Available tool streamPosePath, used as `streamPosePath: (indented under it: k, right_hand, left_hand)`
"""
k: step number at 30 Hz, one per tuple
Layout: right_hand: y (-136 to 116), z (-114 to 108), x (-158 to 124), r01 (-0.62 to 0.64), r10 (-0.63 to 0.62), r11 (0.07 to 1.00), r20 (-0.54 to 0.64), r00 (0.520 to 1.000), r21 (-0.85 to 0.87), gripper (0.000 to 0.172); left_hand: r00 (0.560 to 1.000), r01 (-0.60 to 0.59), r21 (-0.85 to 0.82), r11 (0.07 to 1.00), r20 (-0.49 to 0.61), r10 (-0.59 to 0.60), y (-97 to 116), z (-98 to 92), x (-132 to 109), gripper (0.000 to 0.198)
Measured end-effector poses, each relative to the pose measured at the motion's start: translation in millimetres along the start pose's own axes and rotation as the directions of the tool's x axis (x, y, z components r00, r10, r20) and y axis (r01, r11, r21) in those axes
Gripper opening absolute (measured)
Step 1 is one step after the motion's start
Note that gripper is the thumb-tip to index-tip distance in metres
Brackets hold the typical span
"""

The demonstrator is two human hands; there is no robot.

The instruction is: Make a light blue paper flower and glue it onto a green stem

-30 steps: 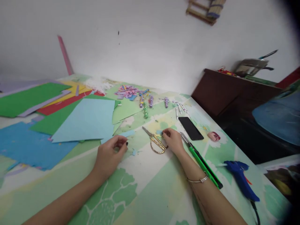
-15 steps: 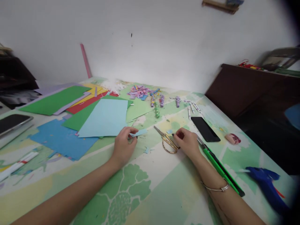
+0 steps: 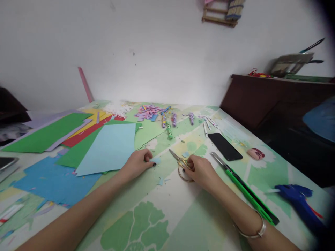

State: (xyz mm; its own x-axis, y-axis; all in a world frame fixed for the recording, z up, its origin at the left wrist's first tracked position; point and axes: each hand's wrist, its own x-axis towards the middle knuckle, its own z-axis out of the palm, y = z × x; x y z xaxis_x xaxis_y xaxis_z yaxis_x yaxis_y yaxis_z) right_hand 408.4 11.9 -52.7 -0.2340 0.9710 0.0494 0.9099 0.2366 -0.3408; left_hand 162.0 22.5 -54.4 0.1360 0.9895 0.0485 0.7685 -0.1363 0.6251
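Note:
My left hand (image 3: 137, 163) rests on the table with its fingertips pinching a small light blue paper strip (image 3: 156, 160), just right of a large light blue sheet (image 3: 110, 148). My right hand (image 3: 201, 170) lies over the handles of gold scissors (image 3: 178, 161), fingers curled into the loops; the blades point up and left and stay flat on the table. Tiny blue scraps (image 3: 161, 181) lie between the two hands.
Coloured paper sheets (image 3: 52, 134) cover the left side. Paper scraps and rolled beads (image 3: 157, 113) lie at the back. To the right sit a black phone (image 3: 224, 146), green utility knife (image 3: 246, 191), pink eraser (image 3: 255, 153) and blue glue gun (image 3: 298, 200). A dark cabinet (image 3: 261, 101) stands beyond.
My right hand has closed further over the scissor handles. My left hand has drawn the blue strip in and shifted slightly right. The camera view has swung about.

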Motion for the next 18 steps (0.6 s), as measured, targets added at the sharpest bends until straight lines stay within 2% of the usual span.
streamPosePath:
  k: [3,6,8,11,14,18]
  right_hand:
    - [-2,-1,-3,-0.007,0.009,0.999,0.032,0.999,-0.049,0.012]
    - [-7,0,-8,0.020,-0.019,0.995,0.007,1.000,-0.096,0.016]
    - [-10,1,-11,0.027,-0.030,0.991,-0.018,0.999,-0.128,0.018]
    - [-11,-1,-13,0.025,-0.029,0.992,-0.032,0.999,-0.124,0.026]
    - [-6,-8,-13,0.000,0.000,1.000,0.026,1.000,-0.007,0.043]
    - [5,-17,-13,-0.119,0.061,0.953,0.206,0.977,0.277,0.059]
  left_hand:
    - [0.997,0.026,-0.137,0.990,0.078,-0.016,1,-3.4,1,0.015]
    - [0.998,0.018,-0.305,0.952,0.058,-0.001,2,-5.4,-1,0.015]
    - [0.999,0.026,-0.432,0.901,0.043,-0.008,4,-6.9,-5,0.016]
    - [0.994,0.107,-0.612,0.784,0.083,-0.071,9,-9.9,-12,0.018]
    - [0.982,0.189,-0.725,0.663,0.157,-0.109,15,-12.3,-19,0.023]
    - [0.977,0.207,-0.781,0.590,0.193,-0.088,19,-12.7,-24,0.025]
